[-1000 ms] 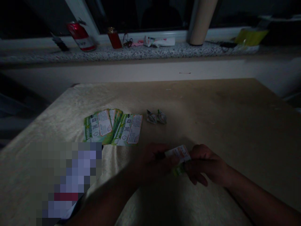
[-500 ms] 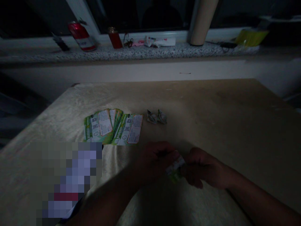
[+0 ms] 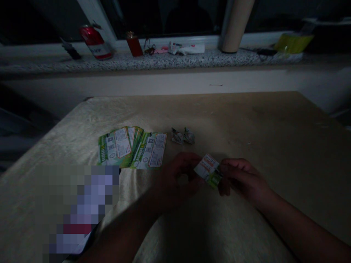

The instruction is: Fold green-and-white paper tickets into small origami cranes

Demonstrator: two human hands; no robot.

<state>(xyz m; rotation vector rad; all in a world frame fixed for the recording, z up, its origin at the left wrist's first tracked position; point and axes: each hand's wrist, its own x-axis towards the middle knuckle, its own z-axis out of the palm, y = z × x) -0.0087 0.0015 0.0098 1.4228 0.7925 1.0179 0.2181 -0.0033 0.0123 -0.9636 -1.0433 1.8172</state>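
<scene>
A small folded green and white paper card [image 3: 208, 170] is pinched between both hands above the tan table [image 3: 260, 128]. My left hand [image 3: 178, 179] grips its left edge with closed fingers. My right hand [image 3: 242, 179] grips its right edge, fingers curled. Beyond the hands lie two small folded paper shapes [image 3: 182, 136], side by side. To their left a fan of several flat green and white cards [image 3: 131, 148] lies on the table.
A speckled stone windowsill [image 3: 164, 60] runs across the back with a red can [image 3: 95, 42], a red lighter [image 3: 134, 44], crumpled wrappers [image 3: 186, 48], a beige cylinder [image 3: 236, 25] and a yellow packet [image 3: 292, 43]. The scene is dim. A blurred patch covers the lower left.
Both hands have moved up and away from me with the card. The card has turned from edge-on to showing its white and green face.
</scene>
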